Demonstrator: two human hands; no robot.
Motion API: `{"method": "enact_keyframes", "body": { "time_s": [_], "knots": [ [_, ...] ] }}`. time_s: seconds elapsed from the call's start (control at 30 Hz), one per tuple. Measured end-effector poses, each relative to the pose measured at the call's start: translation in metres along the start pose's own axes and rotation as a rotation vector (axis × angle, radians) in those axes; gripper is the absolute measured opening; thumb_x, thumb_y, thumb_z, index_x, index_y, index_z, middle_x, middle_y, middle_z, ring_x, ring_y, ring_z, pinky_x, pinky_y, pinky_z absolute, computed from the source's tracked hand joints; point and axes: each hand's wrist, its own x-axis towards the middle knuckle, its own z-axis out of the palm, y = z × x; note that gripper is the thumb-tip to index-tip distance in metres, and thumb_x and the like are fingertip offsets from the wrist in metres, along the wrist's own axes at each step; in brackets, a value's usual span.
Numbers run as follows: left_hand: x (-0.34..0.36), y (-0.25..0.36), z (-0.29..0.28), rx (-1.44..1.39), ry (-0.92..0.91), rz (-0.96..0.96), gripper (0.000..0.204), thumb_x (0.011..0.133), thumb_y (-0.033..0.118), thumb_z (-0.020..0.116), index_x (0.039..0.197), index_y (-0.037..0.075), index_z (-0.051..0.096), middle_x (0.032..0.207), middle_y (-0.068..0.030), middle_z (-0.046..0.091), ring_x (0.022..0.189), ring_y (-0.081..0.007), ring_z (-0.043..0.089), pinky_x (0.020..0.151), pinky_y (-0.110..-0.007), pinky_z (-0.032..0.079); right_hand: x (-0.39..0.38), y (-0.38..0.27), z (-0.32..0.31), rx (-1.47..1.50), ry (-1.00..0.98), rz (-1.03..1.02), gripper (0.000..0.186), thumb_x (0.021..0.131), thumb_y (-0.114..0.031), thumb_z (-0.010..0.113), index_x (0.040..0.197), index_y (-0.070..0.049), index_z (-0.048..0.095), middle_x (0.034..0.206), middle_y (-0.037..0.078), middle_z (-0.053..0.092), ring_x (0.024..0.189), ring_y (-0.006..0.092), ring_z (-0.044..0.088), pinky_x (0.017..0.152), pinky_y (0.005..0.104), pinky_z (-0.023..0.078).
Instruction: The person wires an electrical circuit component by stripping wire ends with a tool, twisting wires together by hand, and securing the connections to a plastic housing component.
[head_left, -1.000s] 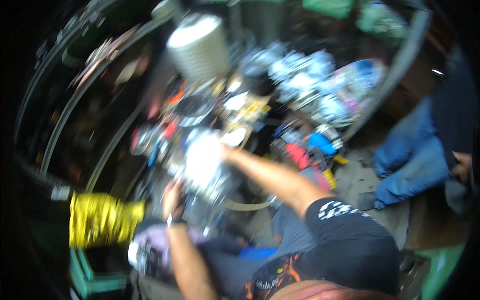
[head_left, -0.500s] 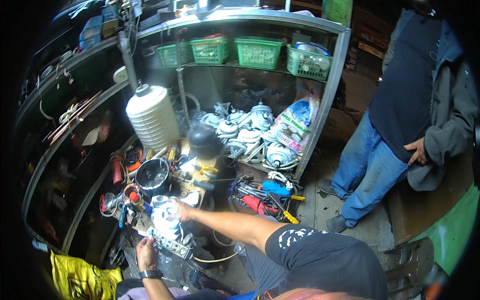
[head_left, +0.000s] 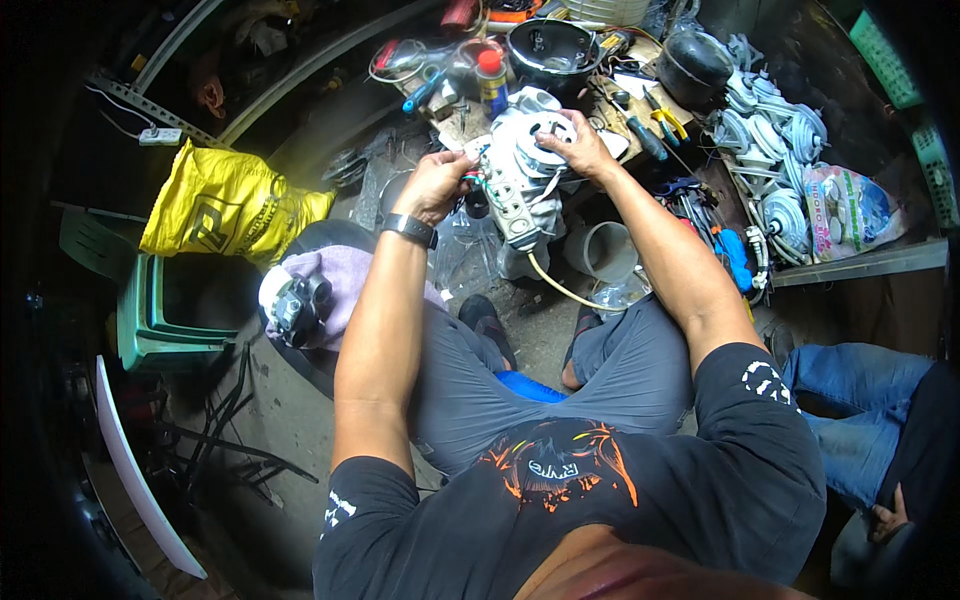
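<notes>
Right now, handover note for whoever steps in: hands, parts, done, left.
Left hand: fingertips pinched on the coloured wires at the left side of the white motor assembly.
Right hand: palm resting on top of the motor's round end, steadying it.
The motor sits on the cluttered workbench, a cream cable hanging from it toward the floor. Yellow-handled pliers and screwdrivers lie to the right, a spray can behind.
Done: motor is up on the bench, wires exposed.
Left: wires are in hand; whether any are joined cannot be told.

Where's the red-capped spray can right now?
Head view, top centre: the spray can stands on the cluttered bench, just left of the black pot, behind the grey motor.
</notes>
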Motion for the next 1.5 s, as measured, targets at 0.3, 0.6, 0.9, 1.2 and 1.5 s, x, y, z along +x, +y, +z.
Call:
{"method": "enact_keyframes", "body": {
  "time_s": [0.3, 0.6, 0.9, 1.2, 1.5],
  "knots": [
    [0.009, -0.002, 0.011, -0.096, -0.039, 0.033, 0.023, 0.092, 0.015, 0.071, 0.108, 0.001, 0.065, 0.092, -0.0038, 0.07, 0.075, -0.0079, 0.065, 0.059, -0.019, 0.046, -0.007, 0.0, -0.022, -0.1, 0.013, 0.041, 0.093, 0.073, -0.061, 0.08, 0.138, -0.001, 0.049, 0.135, 0.023, 0.055, 0.126, 0.0322, 0.054, 0.106, 0.0401, 0.042],
    [0.005, -0.001, 0.008, -0.099, -0.038, 0.062, 0.025, 0.093, 0.015, 0.07, 0.111, 0.0, 0.062, 0.091, -0.0042, 0.071, 0.075, -0.0079, 0.066, 0.061, -0.018, 0.047, -0.001, 0.007, -0.014, -0.04, 0.007, 0.033, 0.097, 0.072, -0.058, 0.082, 0.138, 0.004, 0.047, 0.132, 0.025, 0.056, 0.122, 0.0311, 0.057, 0.103, 0.0379, 0.046],
    [0.004, -0.004, 0.01, -0.076, -0.045, 0.041, 0.022, 0.093, 0.014, 0.069, 0.11, 0.001, 0.064, 0.092, -0.0034, 0.071, 0.071, -0.0065, 0.064, 0.056, -0.017, 0.043, -0.005, 0.001, -0.016, -0.047, 0.006, 0.034, 0.093, 0.072, -0.056, 0.084, 0.135, 0.003, 0.049, 0.13, 0.023, 0.057, 0.119, 0.0302, 0.059, 0.1, 0.0379, 0.048],
    [-0.001, 0.0, 0.018, -0.071, -0.003, 0.069, 0.022, 0.093, 0.016, 0.069, 0.107, 0.0, 0.066, 0.088, -0.0021, 0.07, 0.071, -0.0063, 0.062, 0.058, -0.019, 0.046, -0.002, 0.008, -0.013, -0.034, 0.019, 0.001, 0.093, 0.072, -0.056, 0.083, 0.135, 0.003, 0.049, 0.129, 0.024, 0.058, 0.119, 0.0315, 0.059, 0.1, 0.0385, 0.048],
    [-0.001, 0.002, 0.019, -0.072, -0.011, 0.063, 0.023, 0.094, 0.016, 0.068, 0.11, -0.001, 0.065, 0.09, -0.0027, 0.07, 0.07, -0.0061, 0.061, 0.058, -0.019, 0.045, -0.002, 0.011, -0.012, -0.094, 0.023, 0.01, 0.09, 0.075, -0.049, 0.085, 0.14, 0.0, 0.045, 0.126, 0.018, 0.061, 0.115, 0.024, 0.06, 0.097, 0.0361, 0.049]
  ]
}}
